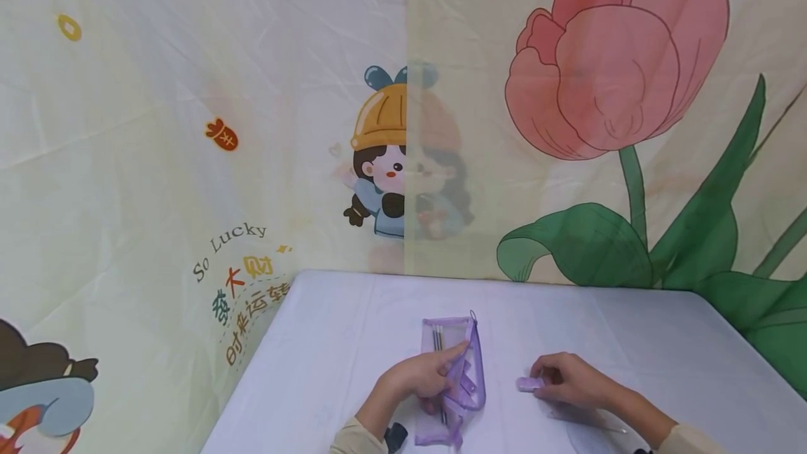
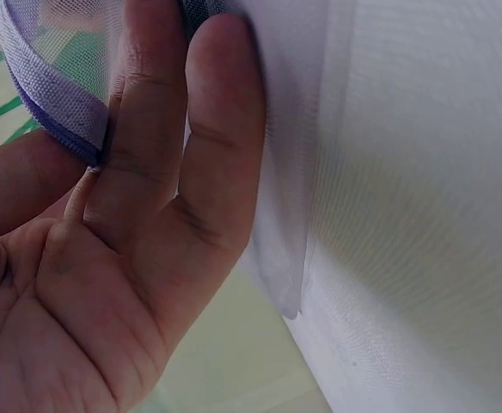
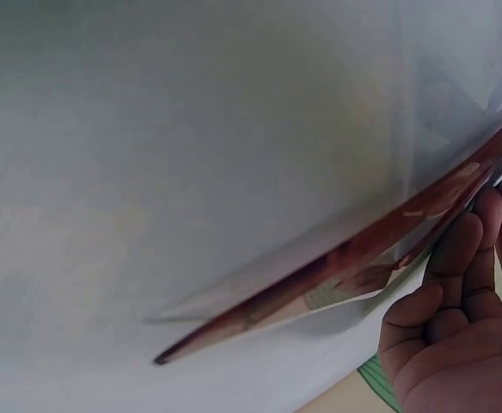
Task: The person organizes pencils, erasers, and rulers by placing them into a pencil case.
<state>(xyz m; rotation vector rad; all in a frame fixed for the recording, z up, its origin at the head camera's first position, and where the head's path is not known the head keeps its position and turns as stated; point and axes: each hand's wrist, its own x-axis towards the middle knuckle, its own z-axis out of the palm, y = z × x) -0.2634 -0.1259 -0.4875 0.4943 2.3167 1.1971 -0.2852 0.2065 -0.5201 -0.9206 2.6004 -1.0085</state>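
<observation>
A mesh pencil case [image 1: 479,370] with purple trim lies on the table, with several thin pencils [image 1: 438,338] and a small purple piece [image 1: 468,385] showing through its mesh. My left hand [image 1: 419,377] grips the case, one finger stretched along its zipper side. In the left wrist view, the purple zipper edge [image 2: 58,125] runs between the fingers. To the right of the case, my right hand [image 1: 574,378] pinches a small purple block [image 1: 528,384] low over the table. Beneath that hand lies a clear, shiny plastic piece [image 1: 583,417], long and pointed in the right wrist view.
A white cloth covers the table [image 1: 340,342]. Behind it hangs a printed backdrop [image 1: 302,125] with a large tulip and a cartoon figure. A dark object [image 1: 396,436] shows by the left wrist.
</observation>
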